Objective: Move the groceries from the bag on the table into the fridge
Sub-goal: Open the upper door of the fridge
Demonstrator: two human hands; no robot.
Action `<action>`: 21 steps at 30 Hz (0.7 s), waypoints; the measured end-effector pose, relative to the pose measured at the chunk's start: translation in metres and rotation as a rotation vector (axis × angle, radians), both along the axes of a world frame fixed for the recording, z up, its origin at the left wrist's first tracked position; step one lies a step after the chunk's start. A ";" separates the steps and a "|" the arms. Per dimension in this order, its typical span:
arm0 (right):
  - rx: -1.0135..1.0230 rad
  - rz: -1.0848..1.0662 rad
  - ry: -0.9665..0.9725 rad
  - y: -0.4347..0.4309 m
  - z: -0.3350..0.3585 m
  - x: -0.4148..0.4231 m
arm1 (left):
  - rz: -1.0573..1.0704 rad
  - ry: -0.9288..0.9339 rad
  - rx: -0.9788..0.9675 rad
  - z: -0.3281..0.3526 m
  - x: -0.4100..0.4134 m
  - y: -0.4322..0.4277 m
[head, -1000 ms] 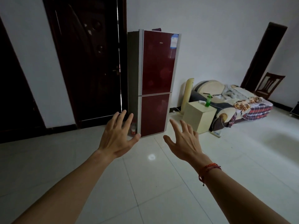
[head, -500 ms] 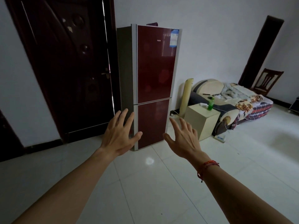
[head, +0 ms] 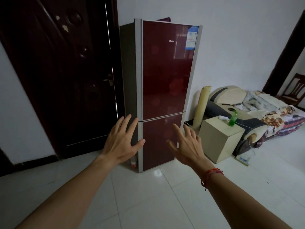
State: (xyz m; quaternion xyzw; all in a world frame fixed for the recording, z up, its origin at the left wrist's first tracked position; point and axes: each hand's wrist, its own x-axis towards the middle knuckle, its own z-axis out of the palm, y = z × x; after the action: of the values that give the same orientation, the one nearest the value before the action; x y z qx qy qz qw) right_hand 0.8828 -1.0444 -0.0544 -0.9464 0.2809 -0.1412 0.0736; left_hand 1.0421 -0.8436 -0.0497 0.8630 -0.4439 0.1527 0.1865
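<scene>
Fingers (head: 126,124) of left hand (head: 121,143) and right hand (head: 188,147) spread, holding nothing, red fridge (head: 165,80) marked Haier, sticker (head: 191,38) text unreadable

Dim overall, small glare on the floor (head: 157,173), wide-angle edge bending

The left hand (head: 122,142) covers part of the fridge (head: 165,76) at its lower left edge, and most of a small white object (head: 133,162) at its foot. The print on the door sticker (head: 191,39) is too small to read, and the frame's right edge cuts off a chair (head: 295,90).
</scene>
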 end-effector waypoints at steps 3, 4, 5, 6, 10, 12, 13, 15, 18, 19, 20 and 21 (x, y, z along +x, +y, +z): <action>0.003 0.013 -0.003 -0.040 0.004 0.043 | 0.041 0.021 -0.002 0.003 0.040 -0.038; 0.004 0.017 -0.004 -0.052 0.004 0.057 | 0.049 0.024 0.000 0.003 0.053 -0.049; 0.005 0.024 -0.003 -0.063 0.004 0.070 | 0.054 0.025 0.002 0.003 0.065 -0.059; 0.005 0.031 -0.002 -0.073 0.004 0.082 | 0.056 0.028 0.003 0.003 0.076 -0.068; 0.017 0.032 -0.022 -0.108 0.004 0.129 | 0.065 0.037 0.004 0.000 0.121 -0.099; 0.016 0.035 -0.030 -0.124 0.003 0.152 | 0.069 0.041 0.002 -0.002 0.146 -0.114; 0.013 0.035 -0.030 -0.131 0.002 0.164 | 0.067 0.045 -0.001 -0.003 0.159 -0.121; 0.007 0.029 -0.030 -0.144 0.001 0.189 | 0.058 0.053 -0.013 -0.006 0.185 -0.136; -0.006 0.019 -0.034 -0.162 0.003 0.230 | 0.035 0.054 -0.026 -0.008 0.228 -0.157; -0.008 0.013 -0.040 -0.166 0.004 0.243 | 0.023 0.052 -0.029 -0.009 0.243 -0.163; -0.008 0.006 -0.046 -0.170 0.004 0.257 | 0.015 0.056 -0.037 -0.009 0.259 -0.169; -0.006 0.000 -0.045 -0.174 0.004 0.271 | 0.008 0.066 -0.042 -0.009 0.276 -0.176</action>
State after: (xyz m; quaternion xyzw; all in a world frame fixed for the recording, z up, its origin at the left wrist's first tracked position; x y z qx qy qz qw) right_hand 1.1540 -1.2183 -0.0505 -0.9432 0.2789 -0.1633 0.0770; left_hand 1.3177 -1.0196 -0.0585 0.8654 -0.4306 0.1340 0.2185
